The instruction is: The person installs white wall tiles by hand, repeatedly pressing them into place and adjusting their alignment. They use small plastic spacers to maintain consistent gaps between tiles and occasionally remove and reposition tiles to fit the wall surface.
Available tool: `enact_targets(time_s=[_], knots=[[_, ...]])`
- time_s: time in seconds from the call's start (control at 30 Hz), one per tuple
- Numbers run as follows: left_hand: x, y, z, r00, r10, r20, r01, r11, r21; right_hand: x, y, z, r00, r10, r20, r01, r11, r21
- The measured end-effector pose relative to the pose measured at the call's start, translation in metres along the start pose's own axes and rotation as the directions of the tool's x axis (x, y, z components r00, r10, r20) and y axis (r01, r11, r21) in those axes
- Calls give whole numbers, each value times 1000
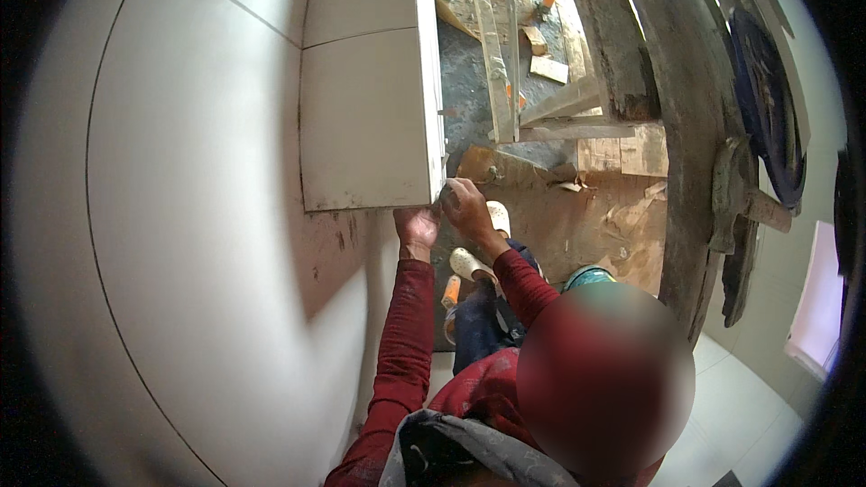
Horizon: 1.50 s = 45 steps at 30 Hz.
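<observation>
Carefully, both hands should steady the large glossy white wall tile (365,117) at its lower right corner, where the left hand (417,227) presses flat underneath and the right hand (465,207) pinches the edge.

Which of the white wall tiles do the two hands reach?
The lowest tile by the wall's outer corner. The left hand presses under its bottom edge, the right hand at its lower corner; the other tiles go untouched.
</observation>
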<state>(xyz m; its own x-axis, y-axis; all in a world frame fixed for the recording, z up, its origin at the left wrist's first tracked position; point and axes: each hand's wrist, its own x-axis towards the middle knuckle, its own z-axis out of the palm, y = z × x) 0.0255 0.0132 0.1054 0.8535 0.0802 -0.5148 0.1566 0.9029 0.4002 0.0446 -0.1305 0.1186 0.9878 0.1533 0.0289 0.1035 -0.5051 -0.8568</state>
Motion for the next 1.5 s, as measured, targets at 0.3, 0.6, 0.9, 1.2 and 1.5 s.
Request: enact_targets(time_s=[0.3,0.6,0.9,1.2,1.5], knots=[[2,12,-11,986,-157,53,164,972,-167,11,-22,0,990,-95,-104,92,995,-39],[-14,30,9,972,-217,-91,216,976,-17,9,-25,5,992,3,-126,6,997,73],[-12,31,30,971,-218,-99,218,976,-5,13,-21,11,982,81,-169,-60,990,124],[-7,28,6,981,-195,-21,194,981,-20,19,-36,-27,987,-161,18,160,987,29],[-14,15,43,964,-181,-195,196,979,59,27,-45,-33,963,-250,-103,257,965,55]])
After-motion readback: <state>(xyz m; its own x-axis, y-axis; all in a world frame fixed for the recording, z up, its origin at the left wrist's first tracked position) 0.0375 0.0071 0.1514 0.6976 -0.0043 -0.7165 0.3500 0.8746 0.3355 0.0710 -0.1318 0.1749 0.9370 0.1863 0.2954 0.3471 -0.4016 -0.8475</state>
